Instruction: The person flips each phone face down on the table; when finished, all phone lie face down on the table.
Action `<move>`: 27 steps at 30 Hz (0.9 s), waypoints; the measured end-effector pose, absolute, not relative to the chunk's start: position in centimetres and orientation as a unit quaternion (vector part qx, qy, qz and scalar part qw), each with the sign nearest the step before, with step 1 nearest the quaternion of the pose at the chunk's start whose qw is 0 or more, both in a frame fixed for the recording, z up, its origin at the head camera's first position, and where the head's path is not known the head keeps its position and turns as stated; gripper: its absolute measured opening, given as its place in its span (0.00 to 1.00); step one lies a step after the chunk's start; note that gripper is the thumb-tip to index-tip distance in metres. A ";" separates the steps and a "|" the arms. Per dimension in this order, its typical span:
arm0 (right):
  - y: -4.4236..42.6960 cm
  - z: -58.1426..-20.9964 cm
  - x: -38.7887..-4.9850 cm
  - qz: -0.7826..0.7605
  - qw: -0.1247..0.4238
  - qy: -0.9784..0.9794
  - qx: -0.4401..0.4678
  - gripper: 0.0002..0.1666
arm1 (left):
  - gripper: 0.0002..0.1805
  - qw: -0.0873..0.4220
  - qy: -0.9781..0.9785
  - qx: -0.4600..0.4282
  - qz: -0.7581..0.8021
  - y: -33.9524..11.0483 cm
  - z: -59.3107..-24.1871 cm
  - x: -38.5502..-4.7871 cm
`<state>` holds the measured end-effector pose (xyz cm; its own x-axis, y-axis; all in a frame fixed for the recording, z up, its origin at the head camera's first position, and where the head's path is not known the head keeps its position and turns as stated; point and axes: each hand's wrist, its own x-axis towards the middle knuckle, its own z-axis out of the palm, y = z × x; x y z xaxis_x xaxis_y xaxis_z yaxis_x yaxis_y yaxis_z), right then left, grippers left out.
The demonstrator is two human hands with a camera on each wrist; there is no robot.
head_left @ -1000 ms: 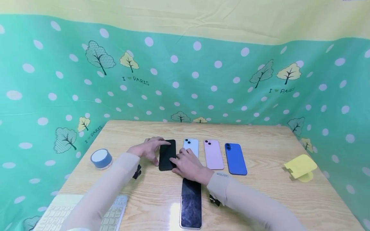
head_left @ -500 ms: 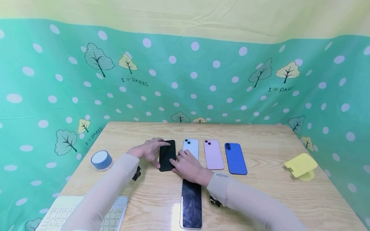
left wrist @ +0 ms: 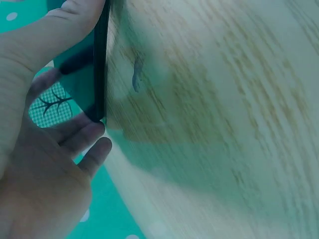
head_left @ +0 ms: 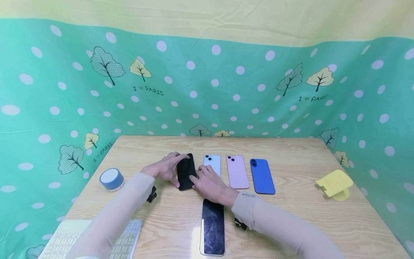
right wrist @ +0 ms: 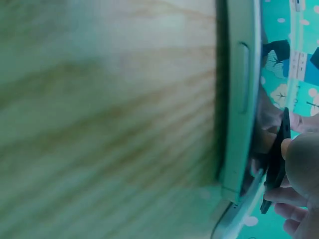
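A black phone (head_left: 185, 173), its dark face toward me, stands slightly tilted on the table between both hands. My left hand (head_left: 165, 169) spans its left side, fingers at the far end and thumb at the near end. In the left wrist view the phone's edge (left wrist: 100, 69) shows between thumb and fingers. My right hand (head_left: 211, 184) pinches its lower right edge; the right wrist view shows thumb and fingers on opposite sides of the tilted phone (right wrist: 275, 167). Beneath my right forearm lies a larger phone (head_left: 212, 226) with a dark glossy screen. A pale blue phone (head_left: 212, 161) is partly hidden behind my right hand.
A pink phone (head_left: 237, 172) and a blue phone (head_left: 262, 176) lie back-up to the right. Farther right stands a yellow phone stand (head_left: 336, 183). At the left are a blue-and-white tape roll (head_left: 111, 179) and a white keyboard (head_left: 126, 241), partly covered by the left sleeve.
The black phone, which lay flat and straight, is now tilted, its far end shifted left. Both hands keep their hold, and the other objects have stayed put.
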<state>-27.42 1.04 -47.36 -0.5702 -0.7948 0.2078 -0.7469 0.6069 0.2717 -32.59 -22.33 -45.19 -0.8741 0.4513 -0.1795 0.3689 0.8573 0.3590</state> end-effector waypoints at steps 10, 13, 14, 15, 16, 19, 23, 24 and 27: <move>1.0 -46.1 -27.3 -0.032 0.192 -0.877 0.439 0.22 | 0.70 0.082 0.947 0.255 0.174 -21.9 -45.0 -32.6; 1.0 -46.0 -27.3 -0.016 0.189 -0.878 0.440 0.21 | 0.65 0.069 0.945 0.256 0.190 -22.0 -45.0 -32.5; 0.9 -46.0 -27.3 -0.013 0.187 -0.878 0.440 0.21 | 0.64 0.062 0.945 0.259 0.192 -22.1 -45.1 -32.5; 0.9 -46.0 -27.4 -0.007 0.189 -0.877 0.443 0.21 | 0.62 0.055 0.944 0.261 0.195 -22.1 -45.1 -32.5; 0.9 -46.0 -27.4 -0.005 0.192 -0.875 0.444 0.21 | 0.61 0.048 0.943 0.262 0.200 -22.2 -45.1 -32.5; 0.8 -46.1 -27.5 -0.006 0.204 -0.871 0.447 0.21 | 0.56 0.017 0.941 0.273 0.200 -22.2 -45.1 -32.7; 0.5 -46.2 -27.4 -0.005 0.208 -0.869 0.448 0.20 | 0.49 -0.034 0.938 0.288 0.192 -22.2 -44.9 -32.8; 0.4 -46.2 -27.4 -0.003 0.205 -0.870 0.449 0.20 | 0.47 -0.048 0.936 0.292 0.188 -22.3 -44.9 -32.8; 0.0 -46.2 -27.2 0.000 0.197 -0.870 0.452 0.24 | 0.39 -0.070 0.936 0.297 0.174 -22.4 -44.8 -32.8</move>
